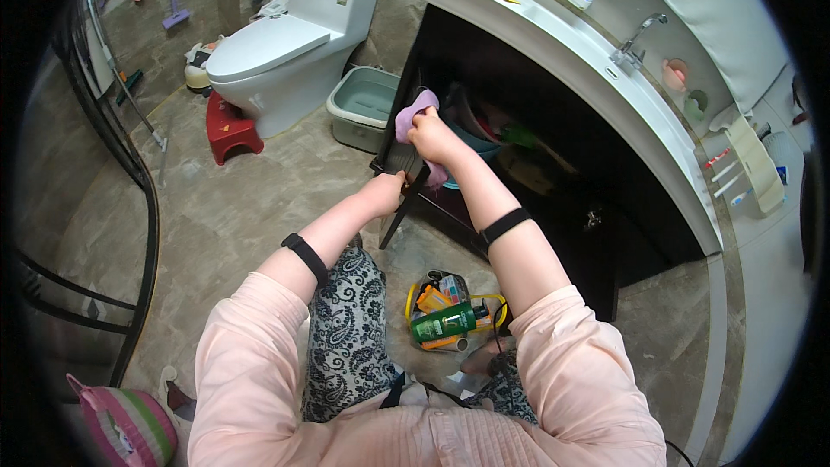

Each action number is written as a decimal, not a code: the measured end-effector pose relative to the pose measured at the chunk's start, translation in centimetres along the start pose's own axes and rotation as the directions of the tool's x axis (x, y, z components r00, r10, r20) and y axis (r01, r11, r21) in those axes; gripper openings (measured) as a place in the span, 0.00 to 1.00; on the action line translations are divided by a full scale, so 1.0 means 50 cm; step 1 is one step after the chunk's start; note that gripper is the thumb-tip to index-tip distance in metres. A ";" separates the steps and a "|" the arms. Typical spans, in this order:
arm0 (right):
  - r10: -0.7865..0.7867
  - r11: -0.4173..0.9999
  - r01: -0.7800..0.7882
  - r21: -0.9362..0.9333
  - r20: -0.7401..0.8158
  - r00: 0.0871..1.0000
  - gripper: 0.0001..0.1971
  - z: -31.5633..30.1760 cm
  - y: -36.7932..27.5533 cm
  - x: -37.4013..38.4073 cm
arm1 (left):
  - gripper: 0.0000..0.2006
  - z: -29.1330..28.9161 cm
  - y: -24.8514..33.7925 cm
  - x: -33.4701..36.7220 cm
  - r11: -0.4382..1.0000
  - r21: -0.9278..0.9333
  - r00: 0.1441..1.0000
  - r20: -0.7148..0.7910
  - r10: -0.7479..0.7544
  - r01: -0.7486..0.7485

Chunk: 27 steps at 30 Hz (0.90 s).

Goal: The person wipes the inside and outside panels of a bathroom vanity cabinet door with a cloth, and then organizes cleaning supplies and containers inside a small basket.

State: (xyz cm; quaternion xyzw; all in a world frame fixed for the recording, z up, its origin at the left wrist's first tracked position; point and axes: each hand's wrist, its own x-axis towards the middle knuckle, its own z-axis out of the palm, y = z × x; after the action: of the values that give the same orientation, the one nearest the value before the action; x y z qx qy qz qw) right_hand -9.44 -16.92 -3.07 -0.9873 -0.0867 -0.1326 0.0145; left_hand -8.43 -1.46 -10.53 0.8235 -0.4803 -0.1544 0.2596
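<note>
My right hand [435, 137] is closed on a purple cloth [419, 111], which it presses against the upper part of a dark cabinet door [403, 157]. More of the cloth hangs below that hand. Lower and to the left, my left hand [383, 194] has its fingers closed around the edge of the same door, which stands swung out from the black cabinet [553, 86]. Inside the cabinet, a blue basin [477, 149] shows partly behind my right forearm. The rest of the interior is dark and hard to make out.
Between my legs sits a yellow-rimmed basket [408, 307] with a green bottle [444, 323] and several containers. A grey-green tub [363, 102], a white toilet [281, 52] and a red step stool [229, 128] stand beyond the door. The white sink counter [553, 22] overhangs the cabinet.
</note>
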 end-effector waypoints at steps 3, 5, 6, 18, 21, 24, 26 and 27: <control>0.190 0.918 -0.207 0.339 0.085 0.978 0.13 -0.049 -0.100 -0.055 | 0.19 0.005 -0.021 -0.016 1.000 0.029 1.000 -0.013 -0.011 0.012; 0.213 0.894 -0.242 0.377 0.117 0.970 0.12 -0.065 -0.127 -0.101 | 0.18 0.012 -0.020 -0.011 1.000 0.018 1.000 -0.021 0.001 -0.001; 0.219 0.888 -0.254 0.383 0.132 0.967 0.11 -0.077 -0.162 -0.112 | 0.18 0.025 -0.067 -0.006 0.996 0.027 0.996 -0.013 0.091 -0.091; 0.221 0.549 -0.179 0.817 0.065 0.973 0.20 -0.312 -0.175 -0.102 | 0.19 -0.018 -0.054 -0.040 0.998 0.018 0.997 -0.029 0.068 -0.067; 0.219 0.520 -0.016 0.854 -0.115 0.969 0.18 -0.325 -0.160 -0.040 | 0.21 0.015 -0.105 -0.022 0.987 0.126 0.993 -0.047 0.110 -0.103; 0.026 0.963 0.004 0.271 -0.108 0.994 0.14 -0.246 -0.071 -0.032 | 0.21 0.005 -0.050 -0.017 0.987 0.148 0.998 -0.010 0.062 -0.060; -0.025 0.956 0.005 0.294 0.063 0.998 0.15 -0.163 -0.051 -0.048 | 0.21 -0.005 -0.050 -0.026 0.983 0.159 0.996 0.003 0.092 -0.091; 0.113 0.856 -0.160 0.492 0.124 0.986 0.14 -0.157 -0.064 -0.047 | 0.21 -0.014 -0.045 -0.036 0.989 0.135 0.998 -0.009 0.069 -0.067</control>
State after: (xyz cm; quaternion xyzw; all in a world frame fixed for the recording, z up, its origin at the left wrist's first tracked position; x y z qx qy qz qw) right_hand -14.26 -14.57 3.89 -0.9584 -0.0486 -0.0591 0.2751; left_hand -7.37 1.24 -11.25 0.8234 -0.5155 -0.1072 0.2117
